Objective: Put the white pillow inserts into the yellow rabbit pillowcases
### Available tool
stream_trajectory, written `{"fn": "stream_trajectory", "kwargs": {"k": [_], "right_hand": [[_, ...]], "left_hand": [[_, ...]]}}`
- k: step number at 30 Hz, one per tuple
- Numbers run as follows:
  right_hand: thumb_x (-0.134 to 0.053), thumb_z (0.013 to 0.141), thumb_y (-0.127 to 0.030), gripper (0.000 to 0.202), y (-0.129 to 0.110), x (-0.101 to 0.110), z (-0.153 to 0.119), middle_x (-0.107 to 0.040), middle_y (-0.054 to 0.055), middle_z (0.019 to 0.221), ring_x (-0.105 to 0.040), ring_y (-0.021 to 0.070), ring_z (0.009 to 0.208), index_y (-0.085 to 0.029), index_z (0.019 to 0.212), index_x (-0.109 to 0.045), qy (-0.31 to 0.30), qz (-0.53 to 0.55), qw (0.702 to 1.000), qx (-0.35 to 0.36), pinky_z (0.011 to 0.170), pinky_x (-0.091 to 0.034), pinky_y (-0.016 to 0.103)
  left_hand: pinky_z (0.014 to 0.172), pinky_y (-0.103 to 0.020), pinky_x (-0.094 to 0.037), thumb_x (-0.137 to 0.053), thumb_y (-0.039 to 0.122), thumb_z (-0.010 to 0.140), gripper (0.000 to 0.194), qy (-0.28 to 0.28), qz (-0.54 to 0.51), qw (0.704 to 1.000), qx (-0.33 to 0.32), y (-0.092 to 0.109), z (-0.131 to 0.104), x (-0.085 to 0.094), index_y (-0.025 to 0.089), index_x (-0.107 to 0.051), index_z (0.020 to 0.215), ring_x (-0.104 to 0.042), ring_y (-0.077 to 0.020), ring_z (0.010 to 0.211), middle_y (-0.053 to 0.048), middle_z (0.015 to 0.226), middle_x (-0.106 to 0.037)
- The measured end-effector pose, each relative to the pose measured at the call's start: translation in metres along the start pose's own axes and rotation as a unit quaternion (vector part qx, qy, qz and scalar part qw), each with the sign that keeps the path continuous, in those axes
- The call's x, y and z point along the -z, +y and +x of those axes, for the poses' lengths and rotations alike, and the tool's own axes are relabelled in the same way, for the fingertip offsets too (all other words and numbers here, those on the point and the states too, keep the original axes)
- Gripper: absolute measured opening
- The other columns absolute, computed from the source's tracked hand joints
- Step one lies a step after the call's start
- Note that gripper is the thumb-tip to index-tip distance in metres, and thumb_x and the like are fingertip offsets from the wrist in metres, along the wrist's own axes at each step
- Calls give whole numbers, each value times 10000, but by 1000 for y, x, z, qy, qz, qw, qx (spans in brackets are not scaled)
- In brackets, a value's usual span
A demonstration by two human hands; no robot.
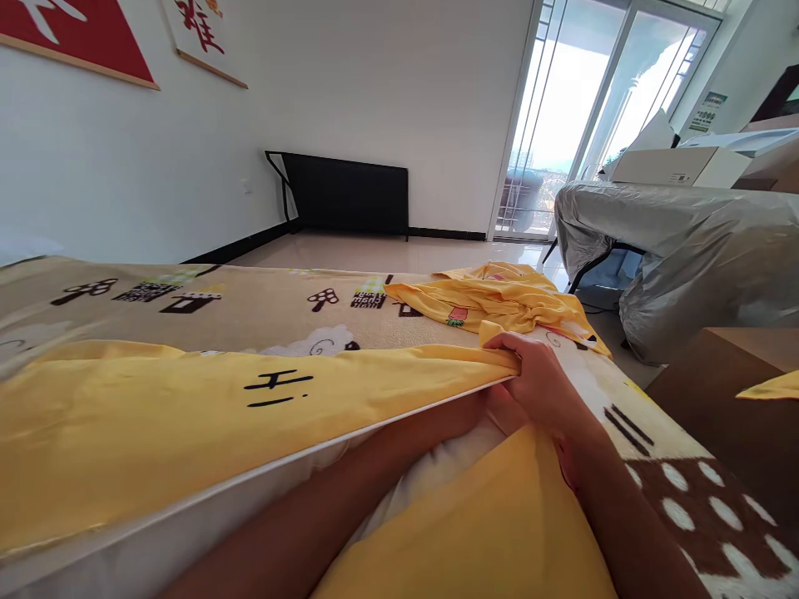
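1. Closest to cam: yellow fabric cover, near layer bunched up between the forearms. Looks like the same piece as the long yellow stretch w/ the black "Hi." print running off to the left. Whole thing sits in front of the person, on/above the bedding.
2. Left forearm runs under the far layer, along the whitish underside. Left hand is mostly hidden below the other one, so can't tell if it's gripping or just propping.
3. Right hand has fingers curled over the cover's far corner, pinching the fabric; a little tab sticks up past the knuckles.
4. Handling, imo: soft, floppy, prob. light per handful but a drag overall bc of the size. Might be a bit slippery, def. not fragile. Best hold = corners or the pale-trimmed edge; mid-panel it'd just sag.
5. Surface: beige blanket, fuzzy-looking, w/ mushroom + house prints and a brown dotted corner. Crumpled yellow cloth on it, just past the right hand.
6. Room: brown cardboard box off to the right, then plastic-wrapped furniture (sofa, prob.) w/ a white carton on top. Black panel by the back wall, hanging scroll upper left, bright sliding glass door at the back right.
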State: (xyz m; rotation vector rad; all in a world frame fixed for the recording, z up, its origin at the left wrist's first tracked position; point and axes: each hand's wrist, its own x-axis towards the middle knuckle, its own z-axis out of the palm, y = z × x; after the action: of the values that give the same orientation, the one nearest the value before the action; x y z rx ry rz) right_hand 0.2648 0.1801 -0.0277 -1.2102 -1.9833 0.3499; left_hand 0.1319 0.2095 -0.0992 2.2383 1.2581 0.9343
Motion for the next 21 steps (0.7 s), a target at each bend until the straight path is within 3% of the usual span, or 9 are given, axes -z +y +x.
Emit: {"fn": "stream_trajectory", "kwargs": {"k": [3, 6, 13, 17, 21], "right_hand": [[-459, 537, -112, 416, 0, -3, -1, -668, 11, 745, -570, 170, 672, -185, 898, -653, 57, -66, 996, -21, 629, -397, 241], [-433, 543, -95, 459, 0, -8, -2, -682, 45, 797, -582, 188, 709, -177, 927, -671, 100, -116, 988, -19, 638, -395, 255], [-415, 534, -59, 344, 4, -8, 0, -614, 25, 737, -550, 154, 680, -193, 719, -673, 94, -53, 994, 24, 612, -388, 231], [-397, 524, -48, 391, 7, -10, 2, -614, 26, 827, -569, 152, 768, -186, 769, -668, 103, -14, 994, 36, 680, -410, 227], [-392, 518, -61, 379, 9, -12, 4, -616, 15, 789, -561, 153, 732, -187, 766, -650, 102, -2, 994, 25, 652, -402, 228]], "left_hand": [[1071, -402, -381, -472, 243, 902, 285, -26, 8, 1000, -12, 14, -5, 14, 201, -568, 1167, -538, -207, 1148, -73, 1265, -576], [1118, -396, -323, -387, 258, 923, 361, -28, 22, 999, -19, 24, -9, 25, 209, -501, 1263, -475, -205, 1237, -66, 1346, -523], [1079, -464, -370, -325, 297, 937, 369, -16, 53, 998, -25, 26, -11, 28, 201, -538, 1222, -519, -244, 1191, -91, 1300, -560], [1081, -407, -384, -359, 267, 923, 327, -17, 47, 998, -44, 27, -12, 31, 203, -553, 1179, -528, -223, 1177, -56, 1271, -587], [1114, -422, -333, -363, 297, 927, 365, -17, 37, 999, -29, 28, -16, 35, 215, -527, 1242, -485, -228, 1231, -51, 1322, -550]]}}
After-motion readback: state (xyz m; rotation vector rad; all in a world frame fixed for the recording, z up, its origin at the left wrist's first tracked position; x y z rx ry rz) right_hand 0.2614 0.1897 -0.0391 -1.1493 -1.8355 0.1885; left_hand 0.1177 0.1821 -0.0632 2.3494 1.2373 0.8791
